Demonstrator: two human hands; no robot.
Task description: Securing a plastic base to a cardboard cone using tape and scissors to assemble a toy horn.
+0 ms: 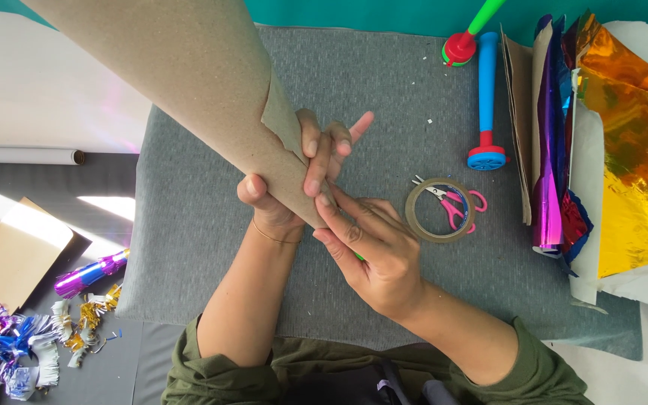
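Both my hands are on the narrow end of a rolled brown paper cone (189, 82) over the grey mat (189, 247).

My left hand (294, 180) has its grip wrapped around the cone's tip, fingers curled over the loose flap of the seam, holding it shut. My right hand (373, 251) presses its fingertips flat against the same tip just beside the left; its grip is narrow, and I cannot tell whether it pinches anything. The cone slants up and away to the left, wide end out of view. To the right on the mat lie a tape ring (439, 210) with pink scissors (455, 206) inside it, a blue tube (487, 101), and foil sheets (624, 150). Foil fringe scraps (16, 337) lie lower left.
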